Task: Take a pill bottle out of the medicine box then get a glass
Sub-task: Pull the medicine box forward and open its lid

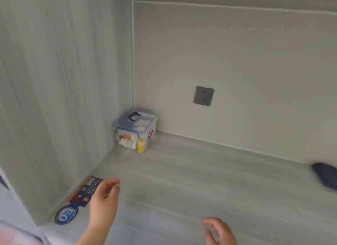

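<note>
Pill bottles point(128, 143) sit inside the medicine box point(135, 129), and we can see them through its clear wall. One white bottle lies on its side, and a yellow bottle point(141, 146) stands next to it on the right. The medicine box is in the far left corner of the surface point(191, 186), tucked close to the left wall point(60, 91) and the back wall point(255, 71). Its lid is on, with a dark handle point(134, 116) lying on top.

Our left hand point(104, 199) is up over the near left part of the surface. Its fingers are spread a little and it holds nothing. Our right hand point(218, 230) is at the near edge, lower in the view. It is open too, with curled fingers, and it holds nothing. Both hands are well apart from the medicine box.

Just to the left of our left hand, a dark blue card point(85, 191) lies flat by the left wall. A round blue sticker point(66, 214) is near it, closer to us.

A grey wall socket point(203, 96) is on the back wall, to the right of the medicine box. A dark rounded thing point(325, 176) lies at the far right edge of the surface; we cannot tell what it is.
</note>
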Available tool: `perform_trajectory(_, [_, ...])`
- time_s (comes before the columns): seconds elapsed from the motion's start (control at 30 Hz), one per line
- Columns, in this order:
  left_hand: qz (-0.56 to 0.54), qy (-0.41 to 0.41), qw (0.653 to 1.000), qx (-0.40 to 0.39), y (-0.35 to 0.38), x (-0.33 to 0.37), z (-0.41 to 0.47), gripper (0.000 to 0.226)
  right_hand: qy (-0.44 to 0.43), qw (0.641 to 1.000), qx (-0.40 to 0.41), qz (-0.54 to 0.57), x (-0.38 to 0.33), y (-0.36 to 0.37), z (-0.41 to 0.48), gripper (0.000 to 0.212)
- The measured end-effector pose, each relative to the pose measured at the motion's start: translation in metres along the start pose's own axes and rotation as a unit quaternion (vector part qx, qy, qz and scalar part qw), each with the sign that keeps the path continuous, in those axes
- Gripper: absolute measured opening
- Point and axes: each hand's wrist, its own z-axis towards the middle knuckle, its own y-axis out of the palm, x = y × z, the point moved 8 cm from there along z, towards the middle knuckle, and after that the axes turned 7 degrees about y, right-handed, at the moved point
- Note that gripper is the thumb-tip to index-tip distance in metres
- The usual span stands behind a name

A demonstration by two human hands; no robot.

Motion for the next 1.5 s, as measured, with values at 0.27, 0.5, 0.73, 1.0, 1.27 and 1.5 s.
perform_trajectory(0.27, [-0.132, -0.178, 0.973, -0.068, 0.071, -0.036, 0.143, 0.041, -0.034, 0.996, -0.061, -0.060, -0.073, 0.093, 0.088, 0.041])
perform_trajectory(0.5, [-0.188, -0.202, 0.960, -0.046, 0.104, -0.036, 0.218, 0.022, 0.006, 0.984, -0.143, -0.107, -0.110, 0.156, 0.156, 0.057])
perform_trajectory(0.73, [-0.223, -0.211, 0.951, -0.042, 0.127, -0.049, 0.252, 0.059, 0.073, 0.984, -0.165, 0.006, -0.152, 0.189, 0.233, 0.048])
perform_trajectory(1.0, [-0.232, -0.183, 0.955, 0.031, 0.138, -0.070, 0.272, 0.071, 0.177, 0.928, -0.193, 0.264, -0.170, 0.213, 0.294, 0.035])
perform_trajectory(1.27, [-0.208, -0.157, 0.964, -0.050, 0.130, -0.063, 0.267, 0.054, 0.187, 0.929, -0.155, 0.280, -0.166, 0.231, 0.291, 0.029])
perform_trajectory(1.5, [-0.168, -0.175, 0.945, -0.222, 0.111, -0.054, 0.210, 0.033, 0.214, 0.919, -0.161, 0.290, -0.129, 0.185, 0.206, 0.022])
